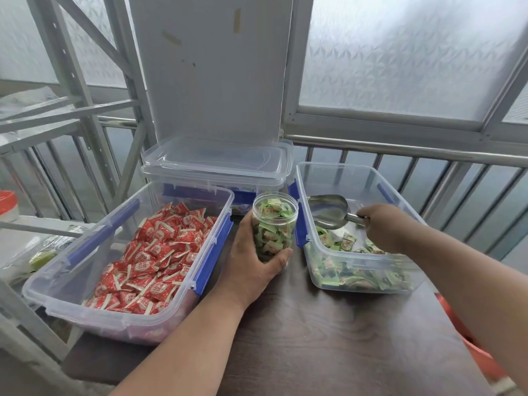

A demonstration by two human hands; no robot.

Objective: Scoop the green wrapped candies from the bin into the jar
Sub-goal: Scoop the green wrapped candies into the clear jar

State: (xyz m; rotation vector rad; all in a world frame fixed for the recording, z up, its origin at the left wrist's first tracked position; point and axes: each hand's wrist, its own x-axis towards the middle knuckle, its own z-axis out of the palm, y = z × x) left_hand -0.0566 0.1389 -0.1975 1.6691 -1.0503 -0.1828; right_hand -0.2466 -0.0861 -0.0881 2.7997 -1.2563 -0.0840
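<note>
Dark desk (314, 338) by frosted windows. L to R: bin of red candies (148, 252); left hand (251, 261), fingers wrapped round near-full jar (275, 224); right hand (383, 227) gripping scoop (328, 210), which looks empty, w/ bowl toward 9 o'clock. Green candies (348, 247) lie below scoop in bin (357, 281); jar mouth just left of it. Right fingers hidden behind the hand.

Shiny metal scoop (328, 210), clear glossy plastic jar (274, 230), clear plastic bin (337, 178), dark wood-grain table (328, 338)
</note>
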